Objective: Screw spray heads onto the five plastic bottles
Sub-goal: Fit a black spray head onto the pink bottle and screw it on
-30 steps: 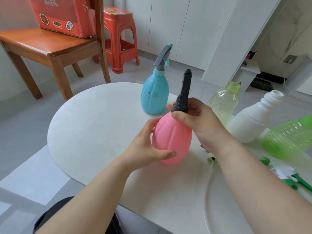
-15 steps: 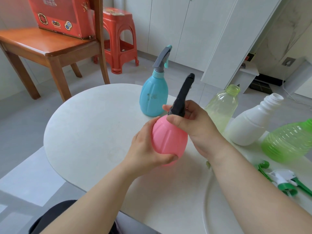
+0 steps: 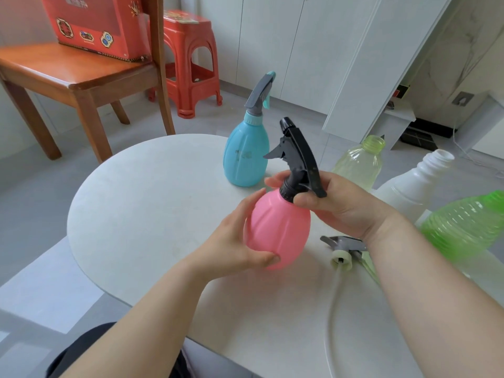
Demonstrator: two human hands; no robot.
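Round white tabletop (image 3: 152, 203): your left hand (image 3: 231, 241) cups the pink bottle (image 3: 278, 227), fingers wrapped around it; your right hand (image 3: 338, 205) fingers pinch its black spray head (image 3: 298, 159) collar.

No legible text showing — red box (image 3: 101, 25) is carrying blurred white characters, blue bottle (image 3: 245, 156) is bearing a smudged dark mark, both unreadable.

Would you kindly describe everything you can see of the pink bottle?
The pink bottle is a rounded, pear-shaped body of smooth, matte-looking plastic with shallow vertical ribs. It is tilted, neck toward the upper right, over the white table. A black spray head sits on its neck. The left hand cups its body; the right hand pinches the collar. Whether its base touches the table is unclear.
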